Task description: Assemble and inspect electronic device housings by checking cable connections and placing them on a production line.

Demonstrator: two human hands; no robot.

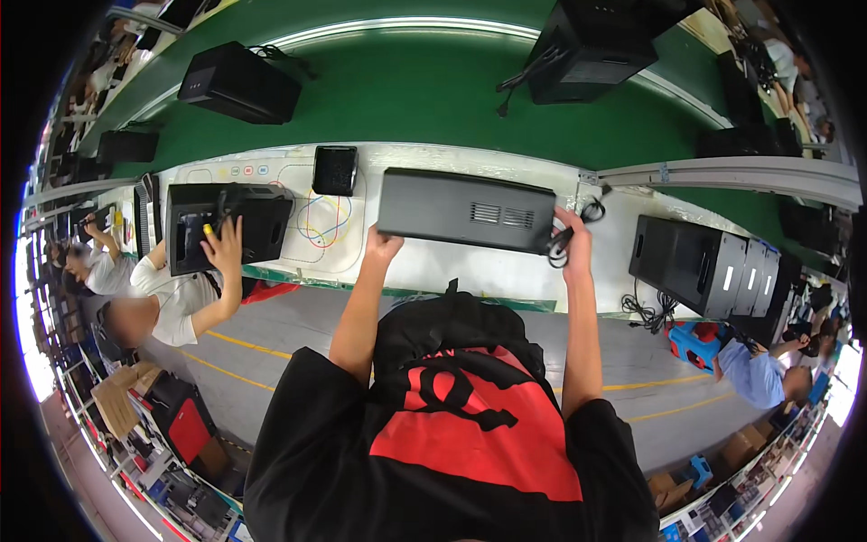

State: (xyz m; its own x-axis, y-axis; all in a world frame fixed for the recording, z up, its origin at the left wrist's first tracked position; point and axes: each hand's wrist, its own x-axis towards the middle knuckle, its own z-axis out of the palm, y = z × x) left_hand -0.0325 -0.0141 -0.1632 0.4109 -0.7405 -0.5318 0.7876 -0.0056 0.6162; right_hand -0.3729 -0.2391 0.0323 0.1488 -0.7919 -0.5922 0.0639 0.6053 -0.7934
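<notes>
The dark case (pixel 429 206), long and boxy, was at the middle of the white bench (pixel 610 262), its length running left to right; whether it rested on the bench or was slightly raised, I could not tell. Two slotted vents (pixel 502 215) showed right of its middle. The left hand (pixel 385 246) was clamped on the near left corner, its thumb against the near side and the other fingertips hidden. The right hand (pixel 574 237) had its fingers closed around the right end, with a looped black cable (pixel 561 246) bunched against them; the exact finger placement there was hard to make out.

Just beyond the case to the left lay a small black square tray (pixel 347 172), and coloured looping lines (pixel 318 223) marked the bench near it. Farther left, a co-worker (pixel 173 303) in a white top reached over a second black case (pixel 264 233). On the right, well apart from the held case, stood another black case (pixel 668 257), with tangled cables (pixel 652 313) on its near side. Across the far green surface (pixel 397 99) were a black tower (pixel 237 83) on the left and a larger one (pixel 591 59) on the right.
</notes>
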